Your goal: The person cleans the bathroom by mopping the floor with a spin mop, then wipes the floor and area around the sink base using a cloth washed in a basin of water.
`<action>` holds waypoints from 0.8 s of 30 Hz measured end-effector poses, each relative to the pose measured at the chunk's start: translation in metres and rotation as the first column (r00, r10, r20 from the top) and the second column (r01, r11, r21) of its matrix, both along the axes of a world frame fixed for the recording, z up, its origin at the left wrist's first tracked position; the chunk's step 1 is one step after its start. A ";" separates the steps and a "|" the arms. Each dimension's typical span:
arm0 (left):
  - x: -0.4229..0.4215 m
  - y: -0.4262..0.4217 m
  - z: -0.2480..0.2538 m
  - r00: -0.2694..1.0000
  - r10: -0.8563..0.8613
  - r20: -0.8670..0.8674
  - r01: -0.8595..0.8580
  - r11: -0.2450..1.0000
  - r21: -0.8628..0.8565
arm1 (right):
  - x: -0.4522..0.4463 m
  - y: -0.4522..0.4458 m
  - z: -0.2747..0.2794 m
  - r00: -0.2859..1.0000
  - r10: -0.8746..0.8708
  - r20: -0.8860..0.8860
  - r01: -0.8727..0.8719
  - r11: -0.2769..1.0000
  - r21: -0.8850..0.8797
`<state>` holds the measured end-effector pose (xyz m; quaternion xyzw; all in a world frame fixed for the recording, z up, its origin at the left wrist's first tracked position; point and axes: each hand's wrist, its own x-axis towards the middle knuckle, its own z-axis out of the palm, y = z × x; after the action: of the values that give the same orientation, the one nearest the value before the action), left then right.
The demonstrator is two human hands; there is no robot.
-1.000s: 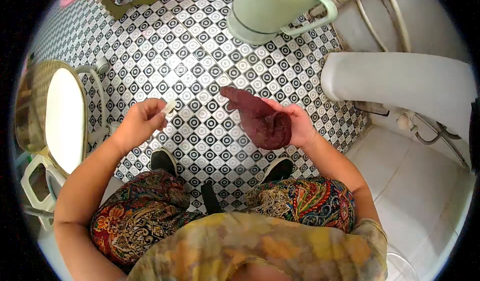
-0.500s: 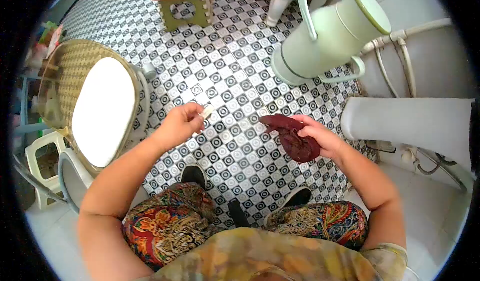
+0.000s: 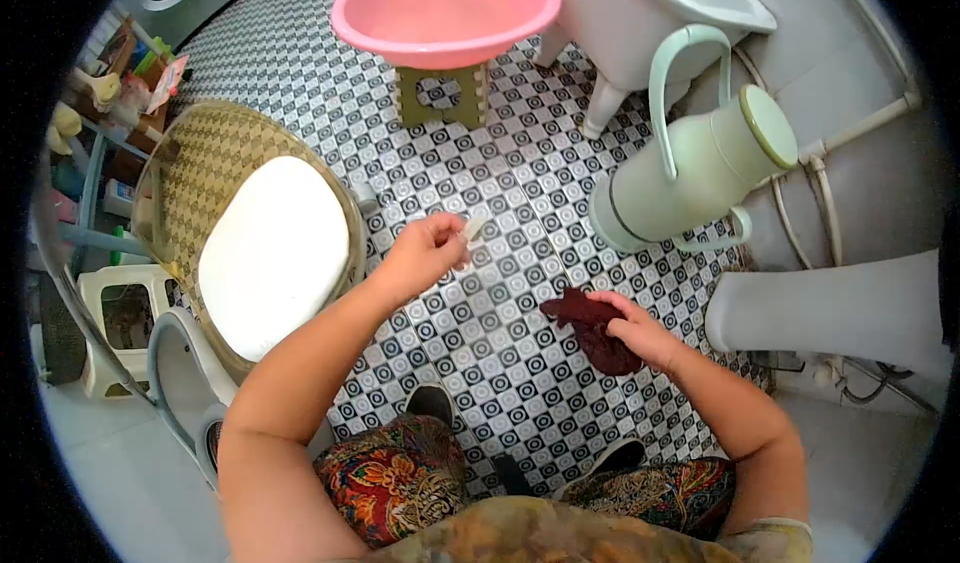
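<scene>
Pinched between the fingertips of my left hand (image 3: 428, 255) is a small pale translucent piece (image 3: 474, 228); its exact kind I cannot make out. My right hand (image 3: 645, 331) is closed around a bunched dark maroon cloth (image 3: 604, 335), one end of which sticks out to the left. Both hands are held apart above the black-and-white patterned floor (image 3: 480, 313). To the right of the cloth and farther off stands a pale green thermos jug (image 3: 690, 168) with its big handle raised.
Ahead, a pink basin (image 3: 445, 13) rests on a green folding stool (image 3: 440, 93). A white footed tub (image 3: 640, 23) is at the back right, a sink pedestal (image 3: 820, 308) at right. On the left are a white-lidded brownish tub (image 3: 275, 253) and a cream plastic stool (image 3: 125, 328).
The view has tilted up and shifted left, showing more of the pink basin and a washing machine. Both hands keep hold of the pale piece and the maroon cloth.
</scene>
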<state>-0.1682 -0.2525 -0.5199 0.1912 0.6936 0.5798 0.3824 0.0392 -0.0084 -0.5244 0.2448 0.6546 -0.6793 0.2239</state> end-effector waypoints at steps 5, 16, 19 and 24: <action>-0.045 0.008 0.016 0.978 0.205 0.031 -0.207 0.975 0.081 | -0.028 0.002 0.039 0.997 -0.050 -0.067 0.051 0.999 0.019; -0.122 -0.007 0.047 0.812 0.562 0.155 -0.581 0.757 0.297 | -0.172 0.005 0.085 0.935 -0.195 -0.295 0.248 0.956 0.154; -0.161 -0.018 0.050 0.759 0.601 0.250 -0.645 0.646 0.408 | -0.225 0.018 0.086 0.934 -0.225 -0.279 0.241 0.970 0.025; -0.191 -0.007 0.047 0.680 0.607 0.410 -0.729 0.503 0.465 | -0.283 0.003 0.104 0.922 -0.355 -0.153 0.367 0.928 0.058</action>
<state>-0.3588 -0.2597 -0.4733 -0.0408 0.4528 0.8836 0.1119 -0.2438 -0.0057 -0.4201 0.3227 0.6406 -0.6957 0.0378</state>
